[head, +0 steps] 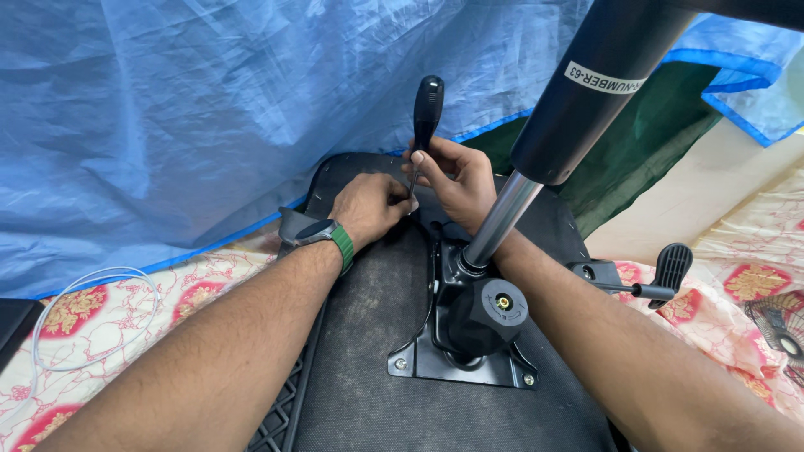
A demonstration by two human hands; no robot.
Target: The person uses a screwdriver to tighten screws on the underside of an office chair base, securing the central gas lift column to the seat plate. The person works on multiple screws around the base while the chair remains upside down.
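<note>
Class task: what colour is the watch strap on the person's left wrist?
Green; the watch strap on the left wrist shows best in the head view.

A sheet (126,335) patterned in cream with red flowers covers the ground and carries everything here. An upturned black chair seat (377,368) lies flat on it, fabric underside up, filling the middle and running to the bottom edge. To the left, a loop of white cable (88,280) rests on the sheet, well apart from the seat. At the far left edge a dark flat thing (12,322) lies partly out of view. On the right, a small black fan (779,335) sits at the edge of the sheet. Behind the seat, a blue tarp (209,125) comes down to the sheet.
</note>
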